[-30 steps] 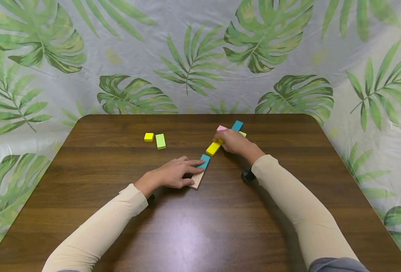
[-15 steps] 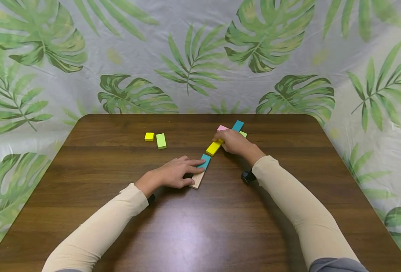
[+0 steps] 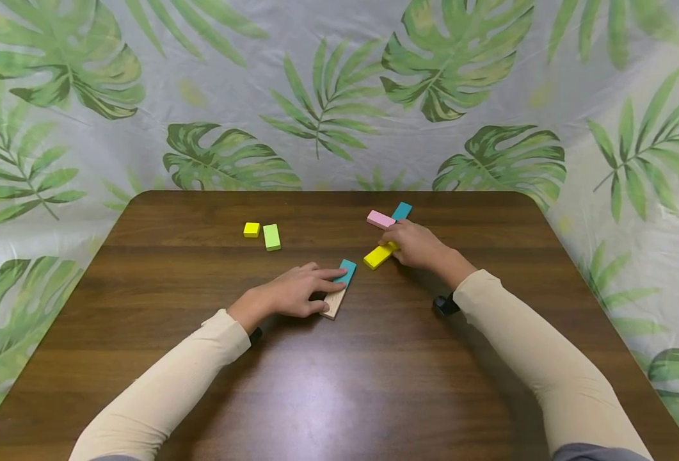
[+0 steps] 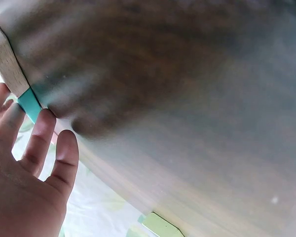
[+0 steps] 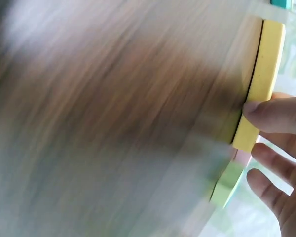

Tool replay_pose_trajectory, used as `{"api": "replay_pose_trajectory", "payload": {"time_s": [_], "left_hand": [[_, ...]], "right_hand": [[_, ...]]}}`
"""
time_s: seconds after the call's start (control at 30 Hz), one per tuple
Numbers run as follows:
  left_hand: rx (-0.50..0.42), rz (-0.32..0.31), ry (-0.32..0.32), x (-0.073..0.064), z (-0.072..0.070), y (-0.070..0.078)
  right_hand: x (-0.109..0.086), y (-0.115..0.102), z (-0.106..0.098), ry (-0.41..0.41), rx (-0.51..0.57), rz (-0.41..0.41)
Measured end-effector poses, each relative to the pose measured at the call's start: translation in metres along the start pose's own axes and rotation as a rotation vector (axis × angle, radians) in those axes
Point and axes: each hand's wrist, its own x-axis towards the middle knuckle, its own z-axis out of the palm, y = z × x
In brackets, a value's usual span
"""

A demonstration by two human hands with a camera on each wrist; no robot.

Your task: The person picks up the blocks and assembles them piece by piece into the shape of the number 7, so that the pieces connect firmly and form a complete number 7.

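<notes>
My left hand (image 3: 293,291) rests with spread fingers on a teal block (image 3: 347,266) and a plain wood block (image 3: 333,303), which lie end to end in a slanting row. With thumb and forefinger my right hand (image 3: 420,246) pinches a long yellow block (image 3: 377,257), to the right of the teal block's far end and apart from it. Beyond that hand are a pink block (image 3: 381,219) and a blue block (image 3: 402,210). A light green block (image 5: 228,180) shows past the yellow one in the right wrist view; the hand hides it in the head view.
On the left, a small yellow block (image 3: 251,230) lies beside another light green block (image 3: 272,237). All sit on a dark wooden table (image 3: 201,397), whose far edge meets a leaf-patterned cloth (image 3: 339,83).
My right hand has shifted right and slightly nearer with the yellow block, widening its gap from the teal block. More of the pink block now shows. The left hand stays in place.
</notes>
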Motion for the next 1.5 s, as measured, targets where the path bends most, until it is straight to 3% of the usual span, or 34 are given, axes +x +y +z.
{"api": "replay_pose_trajectory", "payload": {"time_s": [0.37, 0.67, 0.9, 1.17, 1.5], "left_hand": [[0.006, -0.009, -0.009, 0.0, -0.002, 0.0], [0.005, -0.01, -0.01, 0.0, -0.002, 0.0], [0.005, -0.012, -0.018, 0.001, -0.001, -0.001], [0.001, -0.016, -0.015, 0.0, 0.001, -0.002], [-0.007, -0.008, -0.008, 0.001, 0.001, -0.002]], "right_hand": [[-0.029, 0.029, -0.003, 0.03, -0.001, 0.041], [-0.031, 0.033, -0.005, 0.026, -0.016, 0.035], [-0.03, 0.033, -0.015, -0.046, 0.042, 0.072], [-0.008, 0.041, -0.032, -0.017, 0.113, 0.129], [0.035, 0.034, -0.021, -0.06, 0.183, 0.23]]}}
